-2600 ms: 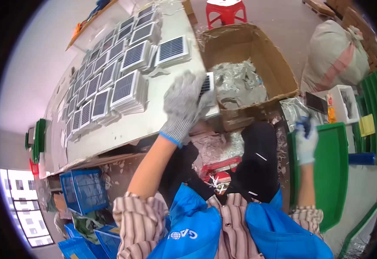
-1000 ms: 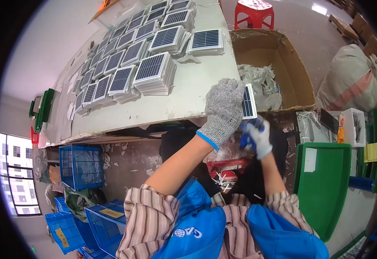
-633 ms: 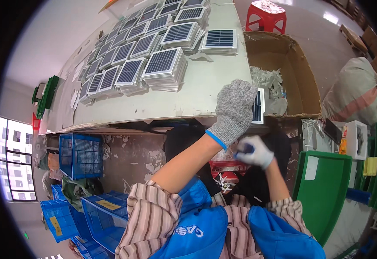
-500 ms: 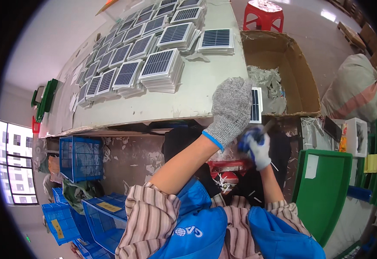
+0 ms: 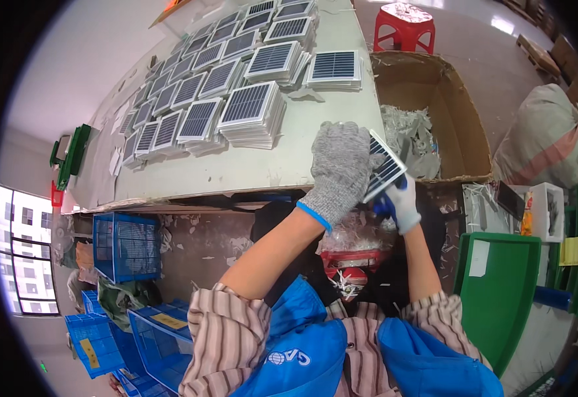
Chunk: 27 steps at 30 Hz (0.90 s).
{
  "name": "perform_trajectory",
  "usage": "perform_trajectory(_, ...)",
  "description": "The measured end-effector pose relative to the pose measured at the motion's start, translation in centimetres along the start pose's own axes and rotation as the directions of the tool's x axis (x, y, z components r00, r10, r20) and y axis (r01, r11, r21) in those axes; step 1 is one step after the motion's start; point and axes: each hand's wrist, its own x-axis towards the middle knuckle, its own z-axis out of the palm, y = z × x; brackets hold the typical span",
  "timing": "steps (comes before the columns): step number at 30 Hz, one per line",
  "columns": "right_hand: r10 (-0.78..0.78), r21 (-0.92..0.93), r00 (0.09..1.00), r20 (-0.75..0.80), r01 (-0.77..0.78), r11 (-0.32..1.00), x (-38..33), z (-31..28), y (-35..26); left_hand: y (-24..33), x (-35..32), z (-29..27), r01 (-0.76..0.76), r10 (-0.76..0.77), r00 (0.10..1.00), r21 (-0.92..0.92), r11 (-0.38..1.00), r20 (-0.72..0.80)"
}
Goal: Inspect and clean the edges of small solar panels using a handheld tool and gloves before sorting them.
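Note:
My left hand, in a grey knit glove with a blue cuff, grips a small solar panel by its left side. The panel is tilted and held at the table's front right corner. At its lower right edge is my right hand, in a white glove with blue-coated fingers. Those fingers are curled and partly hidden by the panel, so what they hold does not show clearly. A narrow grey blade-like shape shows just beyond the panel's upper right edge.
Stacks of solar panels cover the table's far left. A cardboard box of white scraps adjoins its right edge. A green tray stands at right, blue crates at left. Beyond are a red stool and a sack.
The panel has turned from nearly upright to a slant, and my left hand has shifted slightly left. My right hand, blurred below the panel before, has come up against its lower right edge.

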Motion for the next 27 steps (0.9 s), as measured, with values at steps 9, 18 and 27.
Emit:
perform_trajectory(9, 0.101, -0.184, 0.988, 0.115, -0.078, 0.980, -4.7, -2.0, -0.6, 2.2, -0.4, 2.7, -0.078, 0.056, 0.991, -0.174, 0.982, -0.125)
perform_trajectory(18, -0.337, -0.478, 0.915, -0.222, 0.199, 0.856, -4.4, 1.9, 1.7, 2.9, 0.4, 2.6, 0.064, -0.066, 0.994, -0.024, 0.998, -0.083)
perform_trajectory(27, 0.472, 0.608, 0.881, -0.030, -0.359, 0.708, 3.8, 2.8, 1.6, 1.3, 0.6, 2.9, -0.159, 0.115, 0.979, -0.281, 0.947, -0.166)
